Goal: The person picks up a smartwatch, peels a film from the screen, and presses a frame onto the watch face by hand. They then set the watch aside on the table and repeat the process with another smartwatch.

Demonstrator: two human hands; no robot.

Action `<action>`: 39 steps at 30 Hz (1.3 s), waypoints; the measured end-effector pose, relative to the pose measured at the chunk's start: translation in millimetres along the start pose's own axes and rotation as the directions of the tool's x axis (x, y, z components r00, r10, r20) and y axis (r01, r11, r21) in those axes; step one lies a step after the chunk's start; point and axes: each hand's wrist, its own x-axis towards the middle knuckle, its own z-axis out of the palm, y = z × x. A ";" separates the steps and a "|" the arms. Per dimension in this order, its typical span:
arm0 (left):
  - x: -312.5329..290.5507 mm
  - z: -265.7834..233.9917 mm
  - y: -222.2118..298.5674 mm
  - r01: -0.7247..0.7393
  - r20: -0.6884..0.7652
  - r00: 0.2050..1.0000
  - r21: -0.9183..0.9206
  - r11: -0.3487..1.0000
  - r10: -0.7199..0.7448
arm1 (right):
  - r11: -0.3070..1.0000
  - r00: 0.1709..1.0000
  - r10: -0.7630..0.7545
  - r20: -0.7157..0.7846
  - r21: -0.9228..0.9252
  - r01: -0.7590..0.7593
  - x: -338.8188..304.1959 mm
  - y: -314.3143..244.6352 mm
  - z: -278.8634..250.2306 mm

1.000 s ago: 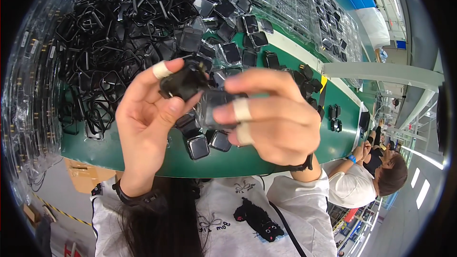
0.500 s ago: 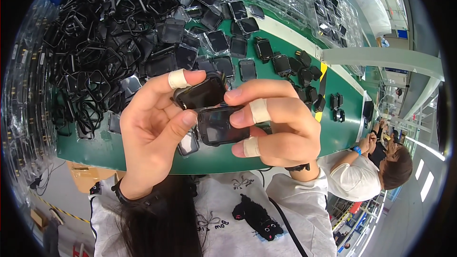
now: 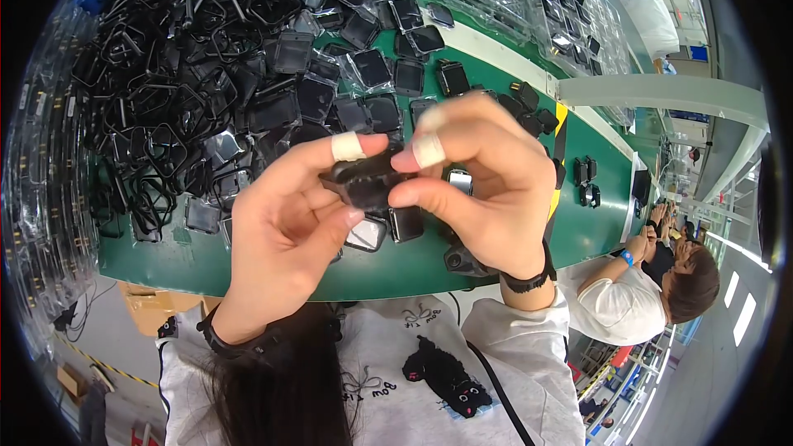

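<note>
My left hand [image 3: 285, 219] pinches a black, rounded-rectangular watch-like case [image 3: 368, 182] between its thumb and fingers, in front of my chest. My right hand [image 3: 487, 182] has its thumb and index finger closed on the right side of the same case; its other fingers are smeared by motion. Pale tape wraps some fingertips. The case is blurred and partly covered by fingers. Below the hands lie a small case with a whitish face [image 3: 366, 234] and a dark one [image 3: 405, 225]. A rounded black object [image 3: 464, 260] sits by my right wrist.
A large heap of black frames [image 3: 165, 91] covers the left of the green table [image 3: 380, 282], with bagged dark screens [image 3: 372, 70] beside it. Clear trays [image 3: 570, 16] stand at the back right. A pale metal bar [image 3: 669, 99] crosses at right; a co-worker [image 3: 628, 306] sits beyond.
Two dark pieces were held apart, one per hand; now both hands meet at one blurred dark case. My right hand has turned and moved up, its thumb now showing. My left hand shifted right.
</note>
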 end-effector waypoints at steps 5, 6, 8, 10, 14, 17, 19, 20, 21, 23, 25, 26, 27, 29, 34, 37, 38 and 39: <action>0.8 2.4 2.2 0.030 0.025 0.999 0.042 0.999 -0.031 | 0.993 0.990 0.114 -0.081 0.052 -0.110 2.0 0.4 8.7; 0.7 4.5 2.2 0.029 -0.007 1.000 0.033 0.999 -0.029 | 0.997 0.995 0.078 -0.069 -0.015 -0.079 2.1 0.9 8.9; 0.5 7.5 1.8 0.026 -0.069 0.997 0.014 1.000 -0.024 | 0.989 0.999 0.008 -0.038 -0.148 -0.013 2.1 1.7 9.5; 1.0 6.8 -0.7 0.006 -0.077 0.997 0.012 1.000 -0.005 | 0.976 0.998 -0.057 -0.023 -0.212 0.051 1.3 3.9 11.7; -0.2 5.4 -7.7 -0.049 -0.101 0.994 0.027 0.998 0.051 | 0.972 0.990 -0.137 -0.034 -0.195 0.128 -6.3 11.0 20.1; -1.7 3.9 -10.9 -0.078 -0.127 0.988 0.055 0.995 0.085 | 0.994 0.994 -0.022 -0.106 0.104 0.033 -12.2 12.8 24.7; -3.5 9.8 -10.0 -0.084 -0.207 0.972 0.114 0.990 0.107 | 0.998 0.998 -0.013 -0.064 0.058 0.017 -14.1 4.9 20.7; -4.2 12.1 -10.2 -0.085 -0.246 0.962 0.144 0.986 0.119 | 0.999 0.999 -0.007 -0.044 0.034 0.009 -15.4 2.7 20.2; -4.6 14.5 -10.6 -0.085 -0.243 0.963 0.143 0.986 0.118 | 0.999 0.999 -0.007 -0.046 0.033 0.008 -17.9 1.9 20.7; -5.4 18.7 -12.2 -0.172 -0.207 0.955 0.194 0.966 0.212 | 0.993 0.987 -0.107 -0.119 -0.072 0.099 -23.2 2.5 23.8; -4.9 18.7 -13.3 -0.216 -0.187 0.948 0.217 0.952 0.257 | 0.982 0.976 -0.158 -0.151 -0.127 0.139 -24.8 3.9 26.5; -3.1 15.3 -14.2 -0.256 -0.143 0.944 0.242 0.936 0.296 | 0.981 0.971 -0.176 -0.164 -0.114 0.159 -24.9 5.0 28.4; -1.3 11.2 -15.0 -0.298 -0.098 0.938 0.265 0.917 0.333 | 0.979 0.965 -0.195 -0.176 -0.100 0.179 -24.9 6.1 30.1; 0.1 5.3 -18.0 -0.339 -0.051 0.929 0.285 0.897 0.368 | 0.976 0.958 -0.213 -0.191 -0.088 0.199 -25.6 7.4 30.6; -1.1 2.2 -23.8 -0.424 -0.043 0.887 0.323 0.846 0.460 | 0.986 0.978 -0.155 -0.142 0.031 0.161 -27.5 8.8 30.2; -0.5 7.7 -25.0 -0.400 -0.087 0.895 0.283 0.872 0.438 | 0.992 0.983 -0.124 -0.138 -0.009 0.124 -33.8 6.8 30.7; 1.2 8.1 -26.4 -0.412 -0.069 0.892 0.283 0.866 0.447 | 0.994 0.980 -0.106 -0.169 -0.017 0.105 -36.7 6.9 32.7; 2.9 8.5 -27.7 -0.425 -0.051 0.889 0.282 0.860 0.456 | 0.996 0.976 -0.089 -0.201 -0.024 0.086 -39.4 7.4 34.5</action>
